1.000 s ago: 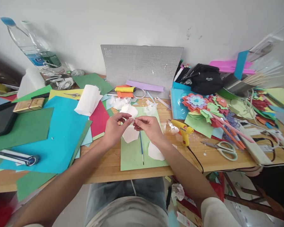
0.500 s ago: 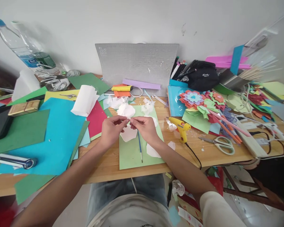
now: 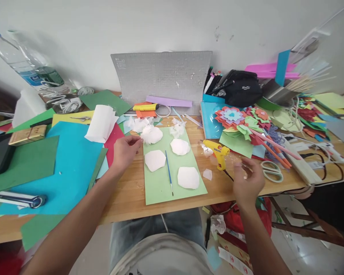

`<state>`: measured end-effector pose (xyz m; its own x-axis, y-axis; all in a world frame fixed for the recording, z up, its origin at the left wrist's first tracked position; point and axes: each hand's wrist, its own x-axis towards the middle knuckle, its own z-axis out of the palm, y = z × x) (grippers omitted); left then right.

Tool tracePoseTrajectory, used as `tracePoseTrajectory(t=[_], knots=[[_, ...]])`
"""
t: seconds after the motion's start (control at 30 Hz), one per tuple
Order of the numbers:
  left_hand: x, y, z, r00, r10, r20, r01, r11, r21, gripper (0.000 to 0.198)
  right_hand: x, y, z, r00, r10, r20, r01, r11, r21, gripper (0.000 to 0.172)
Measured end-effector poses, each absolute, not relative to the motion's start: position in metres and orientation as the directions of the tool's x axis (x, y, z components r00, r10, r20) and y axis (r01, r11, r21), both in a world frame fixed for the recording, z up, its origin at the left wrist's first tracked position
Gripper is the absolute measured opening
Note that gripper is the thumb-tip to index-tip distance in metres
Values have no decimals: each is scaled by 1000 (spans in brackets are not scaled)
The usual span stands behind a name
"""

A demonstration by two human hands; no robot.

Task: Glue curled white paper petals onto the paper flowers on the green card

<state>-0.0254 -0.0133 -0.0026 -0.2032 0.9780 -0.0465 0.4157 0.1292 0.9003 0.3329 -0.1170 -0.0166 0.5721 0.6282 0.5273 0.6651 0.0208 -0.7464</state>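
Observation:
My left hand (image 3: 127, 152) is closed in a pinch just left of the crumpled white tissue-paper ball (image 3: 151, 134); whatever lies between its fingertips is too small to make out. Over the table at the right, my right hand (image 3: 249, 182) has half-curled fingers with gaps between them. It hides the blades of the scissors (image 3: 272, 172). To its left lies a yellow hot glue gun (image 3: 217, 149). White paper pieces (image 3: 188, 178) and a blue paintbrush (image 3: 168, 170) rest on the light green sheet (image 3: 158, 191).
Coloured paper sheets (image 3: 77, 160), a stapler (image 3: 20, 199) and a white paper roll (image 3: 100, 124) cover the left side. A grey cutting mat (image 3: 162, 82) leans on the wall. Paper flowers (image 3: 232, 117) and a power strip (image 3: 305, 164) lie at the right.
My hands, together over the green sheet before, have parted. The left moved slightly left; the right swung right to the scissors. The white paper pieces and paintbrush are now uncovered.

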Motion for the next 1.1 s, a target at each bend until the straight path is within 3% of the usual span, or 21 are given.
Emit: tracePoseTrajectory(t=[0.1, 0.23, 0.37, 0.5, 0.6, 0.7, 0.8, 1.1], knots=[[-24, -15, -3, -207, 977, -44, 432, 131, 892, 29, 345, -108, -32, 384, 827, 411, 787, -60, -614, 43], [-24, -16, 0, -213, 976, -48, 459, 144, 877, 29, 341, -88, -28, 253, 922, 292, 856, -74, -511, 41], [-24, -16, 2, -203, 978, -46, 471, 138, 871, 28, 340, -77, -25, 293, 935, 199, 812, -133, -569, 44], [-20, -17, 3, -186, 981, -52, 507, 141, 851, 22, 330, -76, -14, 259, 936, 240, 744, -34, -667, 43], [-18, -18, 1, -164, 984, -65, 531, 143, 835, 20, 301, -69, 9, 153, 965, 213, 658, 61, -751, 39], [-17, -18, -1, -153, 985, -76, 540, 148, 829, 20, 258, -53, 29, -52, 996, 75, 549, 91, -831, 36], [-16, -19, -1, -152, 984, -91, 525, 159, 836, 21, 220, -35, 33, -176, 984, 29, 572, 126, -811, 34], [-14, -17, -6, -145, 986, -83, 527, 148, 837, 18, 191, -24, 13, -202, 974, 100, 709, 216, -672, 29]])
